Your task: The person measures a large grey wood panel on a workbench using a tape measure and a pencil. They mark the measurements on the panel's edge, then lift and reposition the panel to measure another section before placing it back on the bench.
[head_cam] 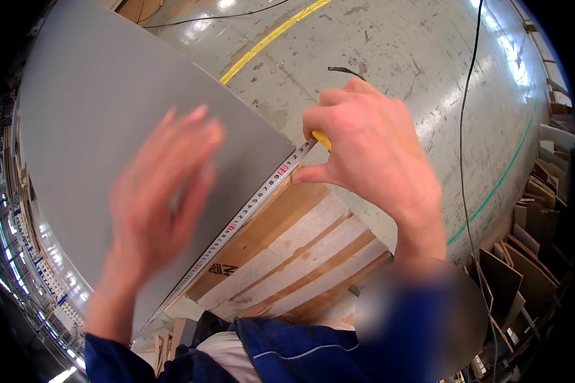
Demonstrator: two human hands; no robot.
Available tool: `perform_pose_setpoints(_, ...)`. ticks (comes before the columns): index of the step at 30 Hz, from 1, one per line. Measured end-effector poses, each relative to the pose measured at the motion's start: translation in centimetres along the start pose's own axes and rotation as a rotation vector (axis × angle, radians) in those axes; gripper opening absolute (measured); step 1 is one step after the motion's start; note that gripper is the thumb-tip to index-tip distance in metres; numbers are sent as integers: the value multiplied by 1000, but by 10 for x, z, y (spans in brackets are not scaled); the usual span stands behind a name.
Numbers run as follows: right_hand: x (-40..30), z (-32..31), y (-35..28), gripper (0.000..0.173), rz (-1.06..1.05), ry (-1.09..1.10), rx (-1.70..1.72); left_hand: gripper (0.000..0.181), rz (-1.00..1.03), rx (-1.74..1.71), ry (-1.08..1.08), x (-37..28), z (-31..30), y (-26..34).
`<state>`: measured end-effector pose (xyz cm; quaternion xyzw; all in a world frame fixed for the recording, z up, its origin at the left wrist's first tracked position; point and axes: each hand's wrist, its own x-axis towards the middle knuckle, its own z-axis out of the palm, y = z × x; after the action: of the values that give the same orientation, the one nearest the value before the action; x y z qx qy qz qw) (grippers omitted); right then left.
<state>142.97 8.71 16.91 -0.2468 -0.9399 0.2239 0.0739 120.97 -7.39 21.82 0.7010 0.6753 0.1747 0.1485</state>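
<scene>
My right hand (371,148) is closed around a yellow tape measure (322,140), mostly hidden by the fingers, at the near corner of a large grey panel (100,91). Out of it runs the metal tape blade (255,201), stretched along the panel's edge towards my body. The thumb of that hand is beside the blade, close to the corner. Motion blurs my left hand (165,191), which is over the panel with its thumb apart and nothing visible in it. Whether it touches the surface I cannot tell.
Under the panel's edge stands a brown stack (287,230) with pale bands and printed marks. A black cable (464,110) crosses the floor at the right, near leaning board offcuts (503,273). Yellow tape (273,38) marks the floor beyond the panel.
</scene>
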Motion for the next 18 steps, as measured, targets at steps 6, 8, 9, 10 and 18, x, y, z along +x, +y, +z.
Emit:
perform_pose_setpoints(6, 3, -6, -6, 34, 20, -60, 31, 22, -178, 37, -208, 161, 20, -22)
perform_pose_setpoints(8, 4, -6, -9, 34, 0, -38, 55, 20, -167, 268, -572, 175, 39, -49)
perform_pose_setpoints(9, 4, -6, -7, 34, 5, -28, 62, 20, -164, 351, -724, 177, 50, -49)
perform_pose_setpoints(10, 3, -5, -6, 34, 7, -17, 70, 20, -162, 436, -874, 179, 62, -49)
perform_pose_setpoints(18, 3, -5, -4, 39, 60, -72, -4, 22, -61, 246, -605, 215, 39, -20)
